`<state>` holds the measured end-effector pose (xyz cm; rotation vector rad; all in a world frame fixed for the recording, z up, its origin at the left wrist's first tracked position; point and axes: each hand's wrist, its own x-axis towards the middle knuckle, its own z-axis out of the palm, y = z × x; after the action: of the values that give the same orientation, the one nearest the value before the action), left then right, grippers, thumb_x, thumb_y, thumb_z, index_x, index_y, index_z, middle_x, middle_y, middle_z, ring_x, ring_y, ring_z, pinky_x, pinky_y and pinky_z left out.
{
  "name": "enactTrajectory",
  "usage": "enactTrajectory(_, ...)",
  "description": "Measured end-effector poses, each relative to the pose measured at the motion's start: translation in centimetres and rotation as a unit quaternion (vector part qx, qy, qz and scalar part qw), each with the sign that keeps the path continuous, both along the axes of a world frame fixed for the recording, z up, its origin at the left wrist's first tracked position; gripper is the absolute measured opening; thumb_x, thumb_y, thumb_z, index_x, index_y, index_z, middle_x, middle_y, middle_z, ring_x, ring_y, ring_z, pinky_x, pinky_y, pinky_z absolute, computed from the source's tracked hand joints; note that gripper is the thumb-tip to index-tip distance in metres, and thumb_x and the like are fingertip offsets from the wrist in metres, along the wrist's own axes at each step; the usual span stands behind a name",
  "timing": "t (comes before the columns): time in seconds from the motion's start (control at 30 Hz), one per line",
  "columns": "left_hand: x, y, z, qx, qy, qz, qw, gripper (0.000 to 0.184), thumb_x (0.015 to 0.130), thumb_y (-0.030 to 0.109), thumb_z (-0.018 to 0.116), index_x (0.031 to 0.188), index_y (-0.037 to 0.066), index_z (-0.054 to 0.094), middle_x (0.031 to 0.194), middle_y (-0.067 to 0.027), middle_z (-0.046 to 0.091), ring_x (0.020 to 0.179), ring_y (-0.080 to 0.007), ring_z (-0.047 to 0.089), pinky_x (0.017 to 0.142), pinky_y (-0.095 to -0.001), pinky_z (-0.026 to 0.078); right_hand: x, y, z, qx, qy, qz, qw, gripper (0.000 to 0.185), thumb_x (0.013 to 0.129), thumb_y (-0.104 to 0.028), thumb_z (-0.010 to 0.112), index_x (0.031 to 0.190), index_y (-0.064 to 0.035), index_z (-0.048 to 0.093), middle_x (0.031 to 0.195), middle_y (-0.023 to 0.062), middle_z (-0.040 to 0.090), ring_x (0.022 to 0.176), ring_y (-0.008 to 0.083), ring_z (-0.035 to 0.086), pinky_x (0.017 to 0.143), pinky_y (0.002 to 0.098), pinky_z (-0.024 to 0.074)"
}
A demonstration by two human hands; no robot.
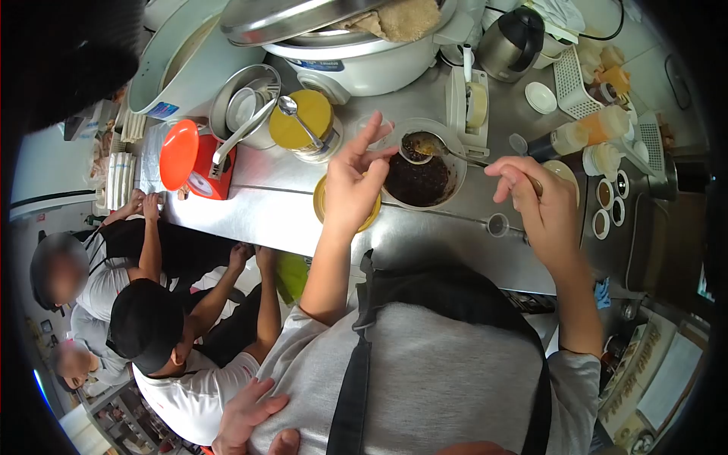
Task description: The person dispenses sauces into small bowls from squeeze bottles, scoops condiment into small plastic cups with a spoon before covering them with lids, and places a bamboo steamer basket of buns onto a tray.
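Observation:
My left hand (355,178) is at the left side of a white bowl (460,168) of dark, chunky sauce (417,184). Its fingertips hold the rim of a small clear cup (406,155) above the sauce; part of the grip is hidden. My right hand (535,201) grips the handle of a metal spoon (474,161), whose bowl end lies over the cup with some sauce in it. Under my left wrist is a yellow lid or dish (320,206). A small clear cup (497,224) stands on the counter near my right hand.
Left on the steel counter (265,189) are a red scale (208,171) and a yellow-lidded tub (302,121). Behind are a large cooker (364,68) and tape dispenser (468,114); bottles (607,125) and sauce cups (601,224) stand right. Co-workers (152,326) are close left; another person's hand (250,413) touches my shirt.

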<state>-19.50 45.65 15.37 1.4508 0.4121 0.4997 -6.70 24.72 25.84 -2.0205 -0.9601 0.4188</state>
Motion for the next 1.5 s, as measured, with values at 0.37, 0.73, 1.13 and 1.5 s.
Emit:
enactTrajectory(0.37,-1.2,-0.8,0.5,0.044,0.012,0.042,0.998,0.056,0.084,-0.004,0.045,0.139,0.001,0.044,0.125,-0.0186,0.060,0.103,-0.0226,0.065,0.090,-0.0292,0.049,2.9,-1.0,-4.2,0.119,0.377,-0.134,0.909,0.036,0.097,-0.030,0.053,0.108,0.0027,0.061,0.066,0.0062,0.057,0.052,0.0061,0.041,0.049,0.0201,0.0346)
enactTrajectory(0.73,-3.4,2.4,1.7,-0.063,0.059,0.061,0.994,0.039,0.093,0.003,0.044,0.130,-0.001,0.054,0.114,-0.0150,0.066,0.084,-0.0173,0.069,0.079,-0.0262,0.054,4.8,1.3,-5.1,0.028,0.292,-0.085,0.952,0.038,0.096,-0.034,0.055,0.112,-0.0010,0.061,0.062,0.0021,0.055,0.050,0.0054,0.040,0.048,0.0200,0.0335)
enactTrajectory(1.13,0.3,-8.7,1.2,-0.144,-0.009,-0.209,0.967,0.046,0.088,-0.007,0.047,0.133,0.000,0.050,0.122,-0.0145,0.062,0.098,-0.0160,0.065,0.088,-0.0303,0.052,-1.1,-9.4,-6.1,-0.310,0.029,-0.035,0.950,0.061,0.067,-0.017,0.077,0.124,-0.0127,0.055,0.094,0.0115,0.064,0.095,0.0325,0.061,0.083,0.0418,0.0480)
enactTrajectory(1.5,3.9,-13.9,-13.2,-0.072,0.050,-0.159,0.983,0.047,0.088,-0.005,0.052,0.134,0.005,0.053,0.109,-0.0109,0.067,0.080,-0.0073,0.062,0.071,-0.0222,0.051,0.0,-11.1,-18.1,-0.140,-0.159,-0.140,0.967,0.088,0.064,-0.005,0.078,0.142,-0.0097,0.037,0.138,0.0170,0.045,0.126,0.0379,0.041,0.106,0.0411,0.0354)
